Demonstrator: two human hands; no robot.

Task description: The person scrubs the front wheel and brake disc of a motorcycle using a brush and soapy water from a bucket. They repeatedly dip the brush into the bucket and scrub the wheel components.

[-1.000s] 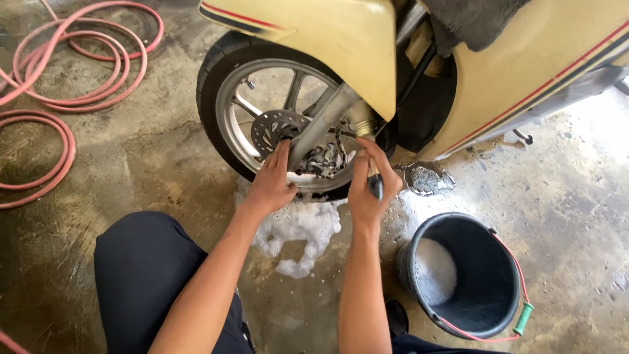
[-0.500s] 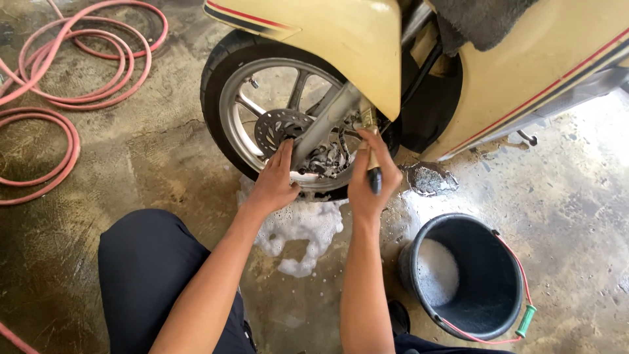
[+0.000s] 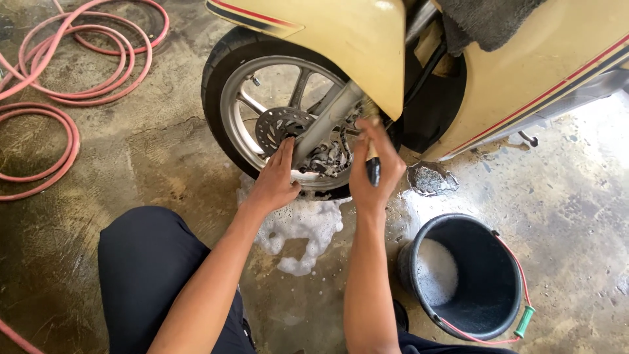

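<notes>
Against the wheel rim (image 3: 230,124), left hand (image 3: 274,180) lies flat, right hand (image 3: 373,167) grips a brush (image 3: 372,169).

Coiled pink hose (image 3: 62,98), black bucket (image 3: 488,314) holding suds, foam puddle (image 3: 298,229)

No packages, labels, signs or screens are showing anywhere in this view. Nothing of that kind is lying on the wet floor or sitting on the vehicle.
</notes>
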